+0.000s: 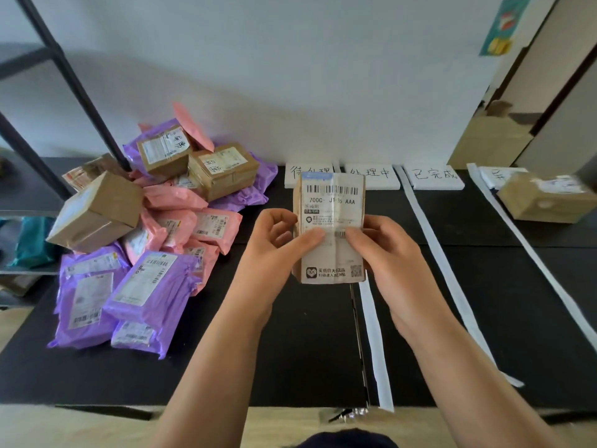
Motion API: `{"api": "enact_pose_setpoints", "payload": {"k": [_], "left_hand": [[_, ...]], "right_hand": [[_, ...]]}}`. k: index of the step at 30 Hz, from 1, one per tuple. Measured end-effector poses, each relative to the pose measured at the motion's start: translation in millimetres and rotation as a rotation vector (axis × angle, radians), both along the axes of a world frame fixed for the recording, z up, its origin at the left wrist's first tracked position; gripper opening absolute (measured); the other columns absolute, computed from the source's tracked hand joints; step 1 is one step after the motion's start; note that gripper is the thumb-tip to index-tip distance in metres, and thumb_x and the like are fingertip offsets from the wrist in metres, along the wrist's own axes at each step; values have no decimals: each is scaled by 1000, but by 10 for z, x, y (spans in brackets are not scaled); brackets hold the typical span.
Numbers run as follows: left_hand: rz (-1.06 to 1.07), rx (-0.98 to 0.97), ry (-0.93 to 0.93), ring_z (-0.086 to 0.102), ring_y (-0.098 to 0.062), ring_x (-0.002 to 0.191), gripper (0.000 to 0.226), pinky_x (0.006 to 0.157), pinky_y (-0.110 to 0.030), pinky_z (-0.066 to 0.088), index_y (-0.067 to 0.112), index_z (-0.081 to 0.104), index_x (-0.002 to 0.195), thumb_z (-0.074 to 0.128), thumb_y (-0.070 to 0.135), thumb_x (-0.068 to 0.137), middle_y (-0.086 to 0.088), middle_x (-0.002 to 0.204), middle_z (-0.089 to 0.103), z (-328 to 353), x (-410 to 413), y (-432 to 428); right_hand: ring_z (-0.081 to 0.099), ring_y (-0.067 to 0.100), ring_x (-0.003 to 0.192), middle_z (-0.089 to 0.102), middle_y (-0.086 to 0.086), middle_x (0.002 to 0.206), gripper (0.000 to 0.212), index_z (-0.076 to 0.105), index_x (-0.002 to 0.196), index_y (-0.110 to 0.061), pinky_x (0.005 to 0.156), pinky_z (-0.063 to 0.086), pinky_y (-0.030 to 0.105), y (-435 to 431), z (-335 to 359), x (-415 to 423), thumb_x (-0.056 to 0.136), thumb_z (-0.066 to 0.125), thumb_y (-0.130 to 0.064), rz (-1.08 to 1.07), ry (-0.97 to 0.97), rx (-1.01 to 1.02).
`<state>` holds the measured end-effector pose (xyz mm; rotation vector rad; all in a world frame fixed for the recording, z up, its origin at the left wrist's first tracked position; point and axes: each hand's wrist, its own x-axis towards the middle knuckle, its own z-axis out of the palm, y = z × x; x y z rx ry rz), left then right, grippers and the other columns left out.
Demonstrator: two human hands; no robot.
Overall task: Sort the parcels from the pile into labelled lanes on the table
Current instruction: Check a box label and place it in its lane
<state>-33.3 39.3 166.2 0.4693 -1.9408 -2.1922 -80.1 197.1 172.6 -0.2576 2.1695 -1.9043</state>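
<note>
Two bare forearms reach in from the bottom edge. The left hand [274,244] and right hand [387,253] hold a small cardboard parcel [332,202] upright above the black tabletop [290,350], with its barcoded shipping label facing the camera. The fingers of both hands curl round the parcel's side edges, and both thumbs press on the label. The parcel hangs over the leftmost lane, partly covering the first of the handwritten lane cards [371,176] at the back by the wall. White tape strips [429,227] run from those cards toward the near edge, dividing the lanes. On the left lies the pile [145,227]: brown boxes on top of pink and purple mailer bags. A brown cardboard box [546,197] sits in the far-right lane.
</note>
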Motion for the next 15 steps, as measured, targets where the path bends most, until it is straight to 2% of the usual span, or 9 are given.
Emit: {"api": "enact_pose_setpoints", "payload": {"k": [4,10,15], "left_hand": [[-4,35,29,73,-17,97,60,78,-31,59,10,53,117,77,31,66,-2,109,73,42,57,21],[-26,72,55,72,-18,101,58,84,-36,59,13,55,119,77,25,66,-1,110,73,94,86,9],[-37,60,74,71,-18,101,62,79,-32,60,14,54,121,79,28,67,-2,112,72,158,97,56]], "right_hand": [[70,-1,90,72,-10,100,23,62,115,-27,67,57,17,49,42,38,92,64,-30,18,56,-21],[70,1,94,72,-14,103,24,61,113,-26,71,59,21,88,79,73,90,67,-29,29,116,-34],[71,5,97,72,-9,109,50,57,118,-25,71,61,26,73,120,91,74,71,-44,8,130,-70]]}}
